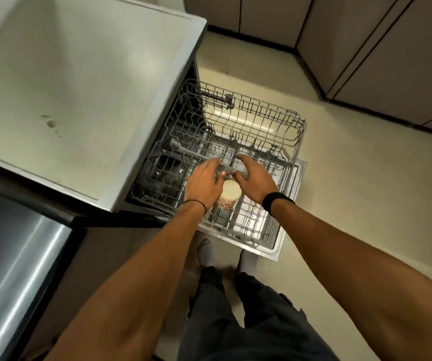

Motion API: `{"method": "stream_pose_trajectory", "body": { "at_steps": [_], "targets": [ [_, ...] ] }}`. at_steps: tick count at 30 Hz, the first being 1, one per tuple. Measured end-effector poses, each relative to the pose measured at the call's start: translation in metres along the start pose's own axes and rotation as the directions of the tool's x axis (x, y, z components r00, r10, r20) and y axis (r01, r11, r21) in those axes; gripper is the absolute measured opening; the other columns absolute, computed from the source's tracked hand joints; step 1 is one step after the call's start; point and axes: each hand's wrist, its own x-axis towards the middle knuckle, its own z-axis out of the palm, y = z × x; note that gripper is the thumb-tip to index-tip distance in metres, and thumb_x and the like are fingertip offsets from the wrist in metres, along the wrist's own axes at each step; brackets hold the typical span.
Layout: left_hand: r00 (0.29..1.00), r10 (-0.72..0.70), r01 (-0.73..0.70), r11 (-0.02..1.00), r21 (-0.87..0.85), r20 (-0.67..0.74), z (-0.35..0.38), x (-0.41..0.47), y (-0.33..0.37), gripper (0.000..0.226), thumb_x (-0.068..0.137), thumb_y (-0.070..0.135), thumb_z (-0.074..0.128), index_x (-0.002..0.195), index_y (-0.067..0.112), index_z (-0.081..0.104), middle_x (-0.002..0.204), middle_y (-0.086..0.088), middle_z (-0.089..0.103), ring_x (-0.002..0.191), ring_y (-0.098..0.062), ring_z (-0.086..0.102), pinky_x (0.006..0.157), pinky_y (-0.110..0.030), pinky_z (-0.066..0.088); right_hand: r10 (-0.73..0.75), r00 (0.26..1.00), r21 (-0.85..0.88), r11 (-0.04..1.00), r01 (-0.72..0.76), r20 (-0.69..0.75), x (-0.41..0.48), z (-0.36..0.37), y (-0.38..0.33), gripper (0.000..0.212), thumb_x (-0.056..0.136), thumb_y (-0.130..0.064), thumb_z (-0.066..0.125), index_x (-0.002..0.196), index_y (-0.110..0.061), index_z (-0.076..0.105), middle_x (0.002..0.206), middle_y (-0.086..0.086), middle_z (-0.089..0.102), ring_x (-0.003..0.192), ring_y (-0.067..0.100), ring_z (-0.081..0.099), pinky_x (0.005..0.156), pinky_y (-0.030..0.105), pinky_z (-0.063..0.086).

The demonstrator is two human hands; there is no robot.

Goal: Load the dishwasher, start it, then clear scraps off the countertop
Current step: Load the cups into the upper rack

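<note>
At mid-frame the left hand (pixel 204 183) and right hand (pixel 255 181) meet over the rack (pixel 261 121), fingers bent round something clear and blurred. Whether they grip it cannot be told. The floral cup (pixel 229 198) stands just below the fingertips, between both wrists.

Left hand (pixel 204 183) and right hand (pixel 255 182) flank floral cup (pixel 229 198).

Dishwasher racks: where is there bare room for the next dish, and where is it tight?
Free: the far half of the upper rack, from the countertop edge to its right rim, and the lower rack right of the floral cup. Tight: the near rail, where left hand and right hand meet above that cup.
</note>
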Motion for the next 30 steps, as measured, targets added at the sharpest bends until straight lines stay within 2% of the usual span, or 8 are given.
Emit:
{"method": "stream_pose_trajectory", "body": {
  "at_steps": [4,9,14,18,25,30],
  "targets": [
    [0.995,0.047,-0.035,0.991,0.131,-0.092,-0.035,-0.013,0.002,0.054,0.104,0.038,0.048,0.153,0.02,0.036,0.157,-0.006,0.042,0.144,-0.027,0.036,0.112,-0.054,0.039,-0.18,0.983,-0.138,0.975,0.175,-0.024,0.0,-0.021,-0.031,0.054,0.103,-0.035,0.05,0.153,-0.022,0.033,0.155,0.006,0.042,0.14,0.027,0.041,0.114,0.045,0.037],
    [0.962,0.041,0.022,0.974,0.226,-0.269,-0.096,-0.032,-0.002,0.059,0.105,0.041,0.042,0.159,0.023,0.026,0.167,-0.004,0.023,0.155,-0.026,0.016,0.121,-0.05,0.022,-0.382,0.924,-0.266,0.891,0.368,-0.001,0.012,-0.031,-0.095,0.056,0.101,-0.039,0.05,0.153,-0.026,0.032,0.157,0.006,0.039,0.137,0.028,0.046,0.107,0.051,0.044],
    [0.899,-0.021,0.135,0.964,0.231,-0.438,-0.162,-0.062,-0.037,0.058,0.107,0.044,0.038,0.159,0.021,0.027,0.167,-0.006,0.023,0.154,-0.028,0.016,0.12,-0.047,0.021,-0.522,0.852,-0.287,0.811,0.51,0.04,0.009,-0.022,-0.174,0.054,0.101,-0.035,0.051,0.151,-0.026,0.034,0.158,0.008,0.036,0.131,0.033,0.05,0.106,0.054,0.044],
    [0.841,-0.073,0.227,0.947,0.227,-0.535,-0.206,-0.096,-0.078,0.058,0.107,0.044,0.037,0.159,0.022,0.026,0.166,-0.006,0.024,0.154,-0.027,0.017,0.12,-0.046,0.021,-0.626,0.776,-0.287,0.732,0.619,0.076,0.001,0.001,-0.237,0.053,0.103,-0.039,0.047,0.152,-0.026,0.032,0.16,0.007,0.032,0.144,0.03,0.035,0.112,0.055,0.033],
    [0.767,-0.161,0.334,0.927,0.172,-0.621,-0.263,-0.164,-0.164,0.059,0.105,0.045,0.042,0.157,0.021,0.031,0.165,-0.007,0.029,0.153,-0.029,0.021,0.12,-0.05,0.022,-0.735,0.67,-0.296,0.619,0.727,0.109,-0.022,0.072,-0.336,0.054,0.102,-0.042,0.048,0.152,-0.025,0.034,0.158,0.004,0.035,0.142,0.028,0.036,0.11,0.048,0.033],
    [0.707,-0.193,0.386,0.911,0.142,-0.68,-0.289,-0.209,-0.225,0.058,0.102,0.041,0.049,0.154,0.018,0.037,0.162,-0.009,0.034,0.152,-0.03,0.025,0.119,-0.051,0.026,-0.767,0.62,-0.25,0.575,0.779,0.167,-0.034,0.138,-0.393,0.057,0.1,-0.045,0.049,0.152,-0.026,0.033,0.157,0.004,0.038,0.142,0.028,0.038,0.112,0.05,0.036]
  ]
}}
